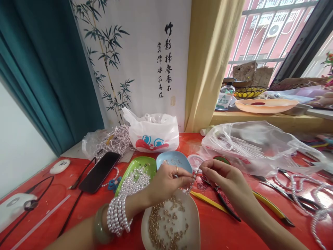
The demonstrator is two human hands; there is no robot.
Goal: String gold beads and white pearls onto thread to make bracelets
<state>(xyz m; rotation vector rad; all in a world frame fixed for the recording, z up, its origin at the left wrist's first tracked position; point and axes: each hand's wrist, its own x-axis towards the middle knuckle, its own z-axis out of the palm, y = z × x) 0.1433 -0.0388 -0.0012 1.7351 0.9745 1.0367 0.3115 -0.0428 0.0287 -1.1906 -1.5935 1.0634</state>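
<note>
My left hand is closed in a pinch on a short beaded strand, which hangs from the fingertips. Close by on the right, the fingertips of my right hand pinch the upper end of the same strand. Under both hands lies a cream plate with loose gold beads. A green tray of pearl beads sits left of my left hand, and a blue plate with small clear beads is just behind it. Several coils of pearls circle my left wrist, above a jade bangle.
Yellow tweezers, dark-handled pliers and yellow-handled pliers lie right. Scissors and pearl strands are farther right. A phone lies left. A white bag and a clear bag stand behind.
</note>
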